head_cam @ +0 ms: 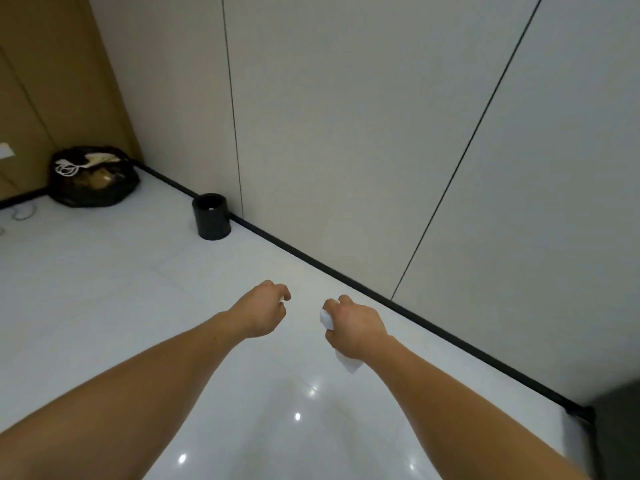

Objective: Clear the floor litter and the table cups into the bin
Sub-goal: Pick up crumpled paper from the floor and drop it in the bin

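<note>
"Well, where is the litter at this moment?" my listener asks.

"In my right grip [353, 327]. It is closed round a crumpled white paper [349, 363]. One end pokes out above the fist and a pointed tail hangs below it. Both bare arms reach out over a glossy white floor [104, 289], near the middle of the view."

"And the left?"

"My left grip [261, 310] is curled, knuckles up, just left of the right one and apart from it. A fleck of white shows at its fingertips, but I cannot tell whether it pinches a scrap or holds nothing."

"How will that paper handle?"

"I judge it very light, soft and not fragile. It crushes easily, so a full fist round the bulk is the place to hold it. The loose tail could slip or catch the air when dropped."

"Where does it go?"

"A small black cylindrical bin [212, 223] stands far off, left of centre, against the pale wall [346, 133], where a black skirting strip [346, 278] runs along the foot. Something pale shows just inside the rim, too small to name. Farther left, in the corner, sits an open black rubbish bag [93, 197], with a white cable loop and brownish, yellowish rubbish on top."
</note>
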Available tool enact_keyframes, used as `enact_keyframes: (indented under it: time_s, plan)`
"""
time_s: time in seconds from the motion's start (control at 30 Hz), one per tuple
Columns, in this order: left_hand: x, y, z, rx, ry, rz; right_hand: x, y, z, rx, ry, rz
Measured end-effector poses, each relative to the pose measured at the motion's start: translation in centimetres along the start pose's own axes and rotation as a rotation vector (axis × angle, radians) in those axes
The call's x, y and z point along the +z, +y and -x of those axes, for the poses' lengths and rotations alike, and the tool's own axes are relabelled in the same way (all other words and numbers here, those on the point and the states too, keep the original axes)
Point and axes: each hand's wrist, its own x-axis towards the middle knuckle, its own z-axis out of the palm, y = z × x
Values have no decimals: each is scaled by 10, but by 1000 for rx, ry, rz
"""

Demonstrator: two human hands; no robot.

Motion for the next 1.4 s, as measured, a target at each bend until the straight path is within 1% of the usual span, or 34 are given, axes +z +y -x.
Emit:
enact_keyframes:
  time_s: [0.1, 0.23, 0.5, 0.6, 0.7, 0.8, 0.97, 1.1, 1.27, 1.4]
  plan:
    - [-19, -35, -24, -42, 25, 3, -4, -32, -54, -85, -7, 18]
    - [-50, -70, -69, -122, 45, -2, -12, -50, -136, -159, -30, 23]
    - [-141, -120, -167, -270, 191, -53, -58, -73, -307, -289, 4, -5]
    - [-165, -144, -202, -315, 248, -28, -73, -82, -362, -327, 20, 0]
    - [-181, -171, -229, -345, 229, -15, -80, -94, -408, -352, -7, 6]
    - [-199, -208, -263, -382, 258, 8, -83, -114, -456, -375, -24, -8]
    - [-233, -280, -324, -363, 258, 34, -90, -157, -543, -368, -27, 1]
    - [-278, -341, -373, -348, 311, 64, -101, -199, -616, -338, -28, -15]
    - [-328, -403, -424, -318, 289, 38, -111, -249, -696, -295, -51, -85]
    - [-350, -444, -480, -304, 244, 20, -105, -267, -759, -294, -83, -122]
